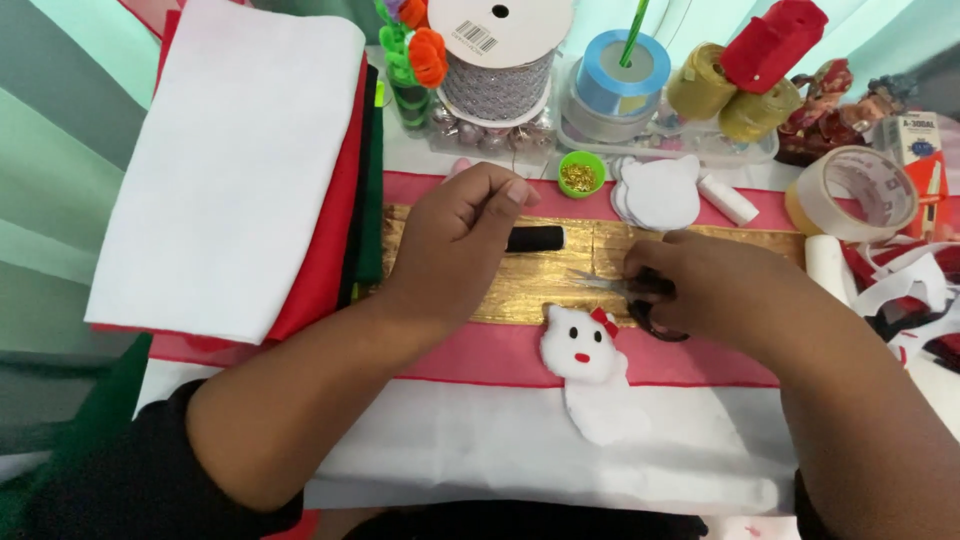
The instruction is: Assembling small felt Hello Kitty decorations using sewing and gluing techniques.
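My left hand (pixel 455 235) rests on a gold fabric band (pixel 560 275), fingers curled, pinching the end of a black felt strip (pixel 535 238). Scissors (pixel 625 288) with black handles sit in my right hand (pixel 700 285), their blades pointing left over the gold band toward the black strip. Just below the hands lies a white felt cat figure (pixel 590 375) with a red bow and red mouth, on pink and white cloth (pixel 480 420).
Folded white, red and green felt (pixel 235 165) lies at the left. Behind are ribbon spools (pixel 500 70), a blue tape roll (pixel 620 80), gold thread spools (pixel 705 85), a green cup of gold beads (pixel 580 175), white felt cutouts (pixel 660 190) and a tape roll (pixel 860 190).
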